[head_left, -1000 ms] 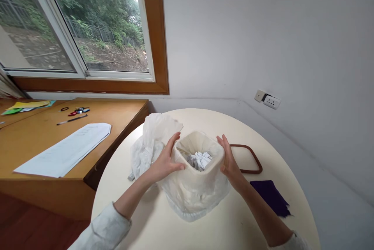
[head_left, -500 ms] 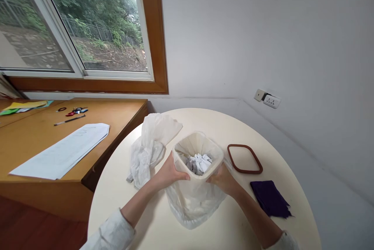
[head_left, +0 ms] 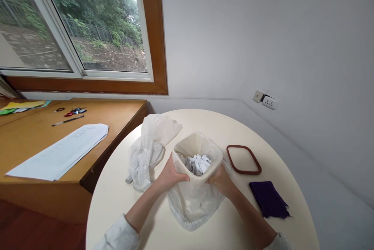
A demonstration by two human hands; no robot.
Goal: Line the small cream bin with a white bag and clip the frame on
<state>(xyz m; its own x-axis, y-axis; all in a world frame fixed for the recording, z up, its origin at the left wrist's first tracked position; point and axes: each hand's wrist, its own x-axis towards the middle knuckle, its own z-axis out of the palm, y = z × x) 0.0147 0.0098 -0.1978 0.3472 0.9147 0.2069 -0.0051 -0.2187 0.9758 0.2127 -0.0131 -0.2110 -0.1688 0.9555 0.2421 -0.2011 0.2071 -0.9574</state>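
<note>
In the middle of the round table stands a small trash bin, its rim wrapped by a translucent white plastic bag that hangs down outside. Crumpled paper lies inside the bin. My left hand grips the bin's left side through the bag, thumb near the front of the rim. On the right side my right hand grips the bin and bag; its fingers are partly hidden. A brown rounded-square ring lies flat to the right, apart from my hand. Nearer me is a folded dark purple cloth.
Another crumpled white plastic bag lies at the table's left. A wooden desk beyond it bears paper sheets, a pen, scissors and coloured papers. The wall has an outlet.
Both hands keep their hold on the bin, which has hardly moved. The view has shifted very slightly, and the left forearm sits a little further right.
</note>
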